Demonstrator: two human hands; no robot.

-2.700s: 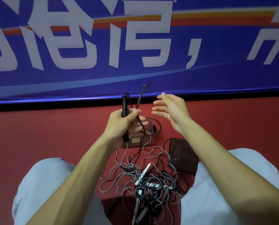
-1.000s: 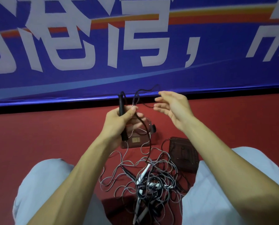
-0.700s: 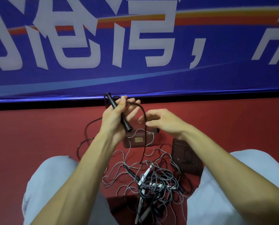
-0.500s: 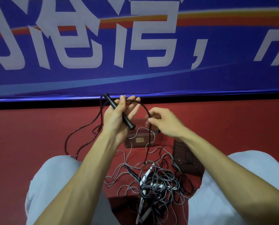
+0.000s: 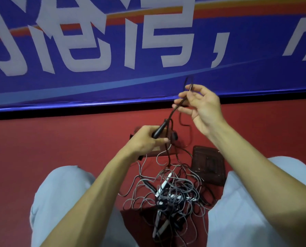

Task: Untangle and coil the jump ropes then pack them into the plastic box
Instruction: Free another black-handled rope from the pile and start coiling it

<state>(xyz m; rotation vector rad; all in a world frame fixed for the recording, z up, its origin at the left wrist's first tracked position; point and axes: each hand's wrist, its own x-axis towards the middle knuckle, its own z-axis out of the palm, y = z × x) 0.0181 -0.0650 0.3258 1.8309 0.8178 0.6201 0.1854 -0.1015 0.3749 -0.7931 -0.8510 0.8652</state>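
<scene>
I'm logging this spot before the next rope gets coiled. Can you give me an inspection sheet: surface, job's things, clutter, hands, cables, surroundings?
Surface: red floor, with the rope pile lying on it.
Job's things: black jump rope raised; tangled grey ropes with white handles on the floor; plastic box behind them, contents unclear.
Clutter: dark patterned flat piece beside the box, perhaps its lid.
Hands: left hand grips the black handle; right hand pinches the black rope higher up.
Cables: nothing seen apart from the ropes.
Surroundings: blue banner with white characters.
</scene>
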